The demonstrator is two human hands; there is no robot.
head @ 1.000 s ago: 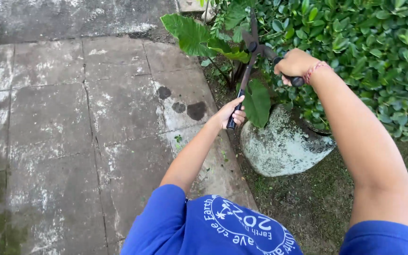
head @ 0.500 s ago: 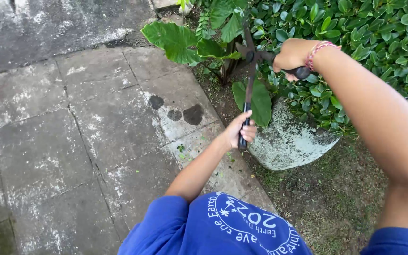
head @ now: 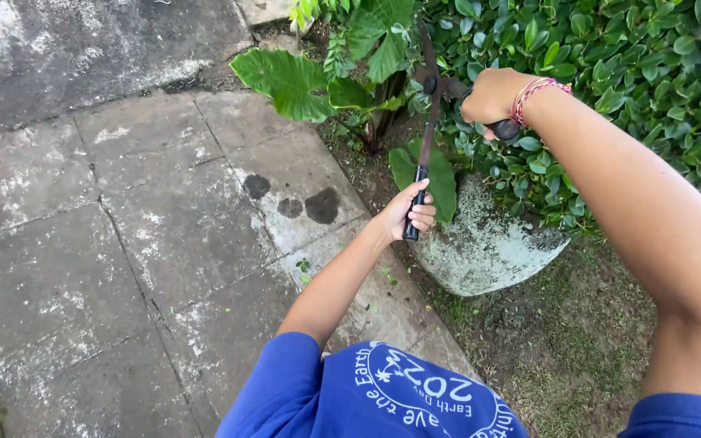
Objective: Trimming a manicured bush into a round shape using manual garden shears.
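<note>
The hedge shears point(head: 429, 122) are gripped at both handles — left hand point(head: 412, 212) low, right hand point(head: 490, 96) high — at the hedge point(head: 610, 65); the handles have been drawn slightly closer than before, above the stone point(head: 484, 243).

Your left hand point(head: 410, 212) wraps the lower black grip of the shears point(head: 429, 122), low beside the stone point(head: 488, 243). Your right hand point(head: 492, 93), with a red cord bracelet point(head: 533, 91) at the wrist, closes on the other grip up against the hedge point(head: 634, 65). The handles spread apart; the blades point up into the leaves, near the broad-leafed plant point(head: 294, 81). Grey paving point(head: 123, 227) with dark spots lies to your left, grass point(head: 569, 341) below the stone.
</note>
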